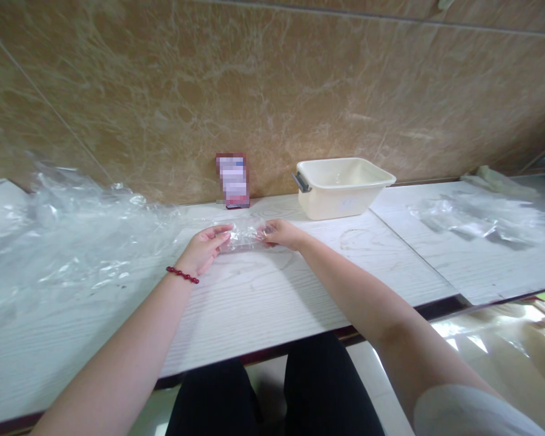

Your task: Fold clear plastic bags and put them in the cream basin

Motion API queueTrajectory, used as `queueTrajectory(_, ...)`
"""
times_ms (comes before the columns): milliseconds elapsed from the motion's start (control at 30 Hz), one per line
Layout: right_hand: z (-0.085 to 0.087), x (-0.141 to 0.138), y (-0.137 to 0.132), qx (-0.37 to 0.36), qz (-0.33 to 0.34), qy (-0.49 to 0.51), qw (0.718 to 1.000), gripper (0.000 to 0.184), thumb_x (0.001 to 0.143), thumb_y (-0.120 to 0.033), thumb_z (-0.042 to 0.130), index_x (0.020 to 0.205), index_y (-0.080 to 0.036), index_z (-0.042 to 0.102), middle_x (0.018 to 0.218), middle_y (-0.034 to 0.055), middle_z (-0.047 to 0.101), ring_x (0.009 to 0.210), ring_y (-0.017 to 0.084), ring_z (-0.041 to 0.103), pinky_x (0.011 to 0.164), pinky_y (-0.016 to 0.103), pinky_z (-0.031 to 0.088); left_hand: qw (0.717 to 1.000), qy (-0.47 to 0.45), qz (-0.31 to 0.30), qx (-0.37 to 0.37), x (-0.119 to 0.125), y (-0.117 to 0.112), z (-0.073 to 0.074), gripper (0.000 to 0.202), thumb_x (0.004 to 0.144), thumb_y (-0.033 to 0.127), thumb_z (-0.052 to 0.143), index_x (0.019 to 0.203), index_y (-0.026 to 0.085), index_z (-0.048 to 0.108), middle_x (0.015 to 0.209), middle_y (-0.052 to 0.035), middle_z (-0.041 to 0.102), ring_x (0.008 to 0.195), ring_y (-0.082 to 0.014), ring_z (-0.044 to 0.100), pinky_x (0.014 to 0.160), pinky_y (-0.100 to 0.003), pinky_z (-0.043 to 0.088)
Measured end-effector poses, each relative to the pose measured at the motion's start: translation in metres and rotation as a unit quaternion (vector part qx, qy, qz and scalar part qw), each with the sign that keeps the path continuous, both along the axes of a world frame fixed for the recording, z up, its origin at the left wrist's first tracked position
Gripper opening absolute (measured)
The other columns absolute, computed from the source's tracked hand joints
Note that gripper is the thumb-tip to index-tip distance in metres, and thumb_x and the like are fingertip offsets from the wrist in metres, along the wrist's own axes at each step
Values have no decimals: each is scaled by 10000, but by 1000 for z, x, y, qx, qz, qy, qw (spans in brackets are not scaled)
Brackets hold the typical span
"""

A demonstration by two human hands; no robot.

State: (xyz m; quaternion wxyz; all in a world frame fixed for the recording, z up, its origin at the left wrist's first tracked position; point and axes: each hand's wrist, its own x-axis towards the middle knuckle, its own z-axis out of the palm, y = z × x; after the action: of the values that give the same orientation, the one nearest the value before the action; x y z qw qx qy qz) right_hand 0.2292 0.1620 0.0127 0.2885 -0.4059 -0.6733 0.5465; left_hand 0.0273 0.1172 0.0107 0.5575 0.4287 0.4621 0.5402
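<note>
Between my hands a clear plastic bag [245, 235] is stretched out just over the white table. My left hand [205, 245], with a dark red beaded bracelet at the wrist, pinches the bag's left end between thumb and fingers. At the other end my right hand [279, 234] is closed on the plastic, its fingertips partly hidden behind the bag. A large heap of clear plastic bags [91, 236] spreads over the table to the left of my left hand.
A cream plastic bin [333, 203] with a grey handle stands by the wall. Leaning on the wall is a phone [234, 181], its screen blurred. More clear bags [485, 217] lie on the right. The wood-grain white table [249, 309] ends in a dark front edge above my legs.
</note>
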Motion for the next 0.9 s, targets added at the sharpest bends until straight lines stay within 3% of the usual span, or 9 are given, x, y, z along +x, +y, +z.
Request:
queueTrajectory(233, -5, -1, 5, -4, -40, 46, 998, 149, 649, -240, 592, 686, -160, 472, 507, -53, 525, 412, 36, 448, 376, 129, 323, 999, 51, 1, 4, -2, 1, -1, 393, 521, 164, 705, 903, 153, 615, 701, 1, 598, 594, -76, 523, 549, -185, 392)
queueTrajectory(333, -4, -2, 5, -19, -67, 49, 996, 184, 682, -228, 561, 794, -190, 420, 513, -63, 541, 372, 36, 436, 341, 119, 268, 997, 76, 2, -5, -3, 1, 0, 467, 514, 165, 705, 967, 156, 592, 734, -1, 606, 591, -80, 532, 547, -191, 400)
queueTrajectory(467, 1, -2, 7, -118, -113, 120, 979, 224, 759, -260, 450, 960, -226, 357, 583, -54, 543, 418, 66, 511, 354, 137, 294, 996, 83, -4, -24, -2, -1, 2, 562, 518, 147, 696, 1058, 160, 542, 732, -5, 619, 606, -89, 553, 591, -207, 423)
queueTrajectory(567, 1, -2, 8, -169, -118, 165, 965, 247, 770, -333, 432, 971, -209, 360, 659, -17, 556, 486, 88, 551, 356, 150, 294, 996, 86, -10, -30, -1, -1, 2, 608, 531, 144, 687, 1110, 164, 506, 710, -10, 626, 610, -97, 564, 606, -216, 432)
queueTrajectory(733, -8, 0, 12, -63, -132, 106, 983, 304, 666, -173, 588, 910, -189, 408, 567, -53, 514, 471, 51, 490, 397, 135, 313, 995, 95, -4, -33, -4, 2, -2, 622, 549, 134, 674, 1140, 163, 483, 718, -16, 630, 630, -112, 575, 628, -225, 443)
queueTrajectory(800, -9, 1, 15, -22, -187, 55, 981, 217, 683, -181, 567, 849, -191, 428, 549, -58, 498, 444, 42, 451, 406, 142, 329, 990, 136, 22, -11, -6, 2, -1, 590, 560, 136, 664, 1126, 176, 503, 712, -7, 623, 669, -134, 580, 639, -231, 448)
queueTrajectory(900, -3, -3, 12, 15, -282, 44, 958, 96, 730, -243, 517, 759, -193, 441, 561, -49, 472, 449, 44, 446, 438, 162, 380, 965, 222, 98, 99, -4, -4, 6, 476, 575, 115, 642, 1037, 211, 579, 807, -9, 621, 869, -187, 554, 740, -233, 434)
